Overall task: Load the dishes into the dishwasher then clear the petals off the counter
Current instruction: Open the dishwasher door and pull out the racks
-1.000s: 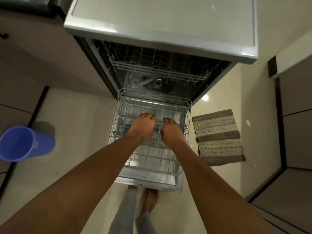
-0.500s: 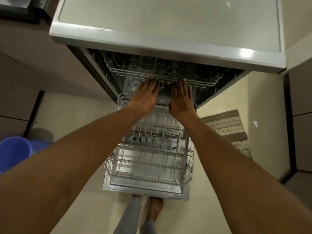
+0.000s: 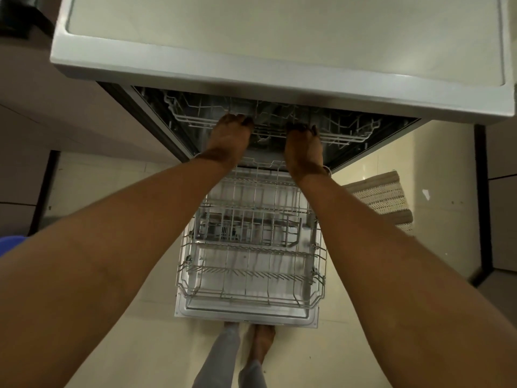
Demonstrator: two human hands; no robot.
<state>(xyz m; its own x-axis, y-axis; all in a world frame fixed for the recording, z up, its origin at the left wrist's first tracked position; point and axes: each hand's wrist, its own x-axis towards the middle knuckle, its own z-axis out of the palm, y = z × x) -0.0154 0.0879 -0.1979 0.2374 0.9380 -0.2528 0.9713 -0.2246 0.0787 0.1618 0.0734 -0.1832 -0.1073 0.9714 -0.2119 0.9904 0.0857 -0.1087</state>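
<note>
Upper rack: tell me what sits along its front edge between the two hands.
In the head view, only bare wire of the upper rack runs between the left hand and right hand; no dishes there.

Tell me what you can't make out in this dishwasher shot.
All in the head view:
- Fingertips of left hand and right hand: hidden over the upper rack front.
- Upper rack's rear: covered by the counter.
- Blue bucket: cut off by the left edge.
- Dishes, petals: not in view.
</note>
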